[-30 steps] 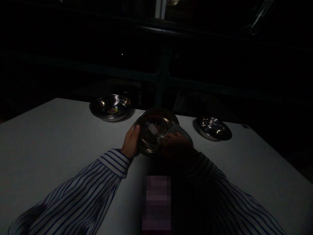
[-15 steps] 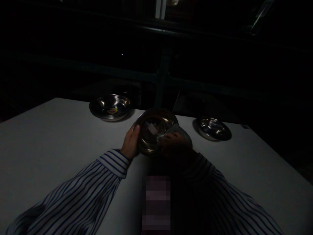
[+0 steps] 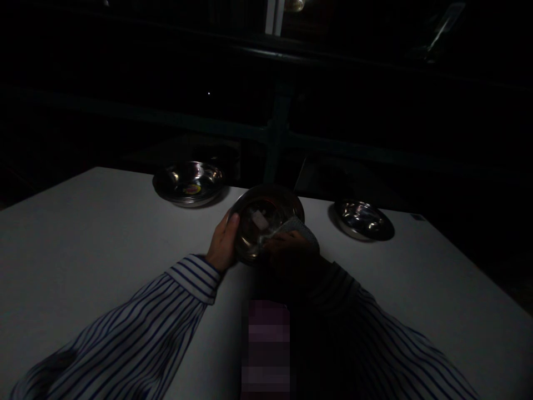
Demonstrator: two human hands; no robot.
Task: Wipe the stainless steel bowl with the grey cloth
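Note:
A shiny metal bowl (image 3: 266, 195) is tilted up toward me over the middle of the table, with a pale patch showing on its inner bottom. My left hand (image 3: 224, 241) grips its left rim, thumb on the inside and fingers hidden behind. In deep shadow, my right hand (image 3: 287, 253) is closed round a grey cloth (image 3: 302, 229), which lies against the bowl's lower right inner side. Its fingertips are hard to make out in the dark.
On the white table (image 3: 125, 233), several stacked metal bowls (image 3: 188, 183) with a yellow sticker inside stand at the back left. Another metal bowl (image 3: 363, 220) rests at the back right. Behind the table's far edge runs a dark frame with bars (image 3: 275, 128).
My right hand has slid the cloth left and slightly down along the inside of the bowl. My left hand and the bowl have hardly moved.

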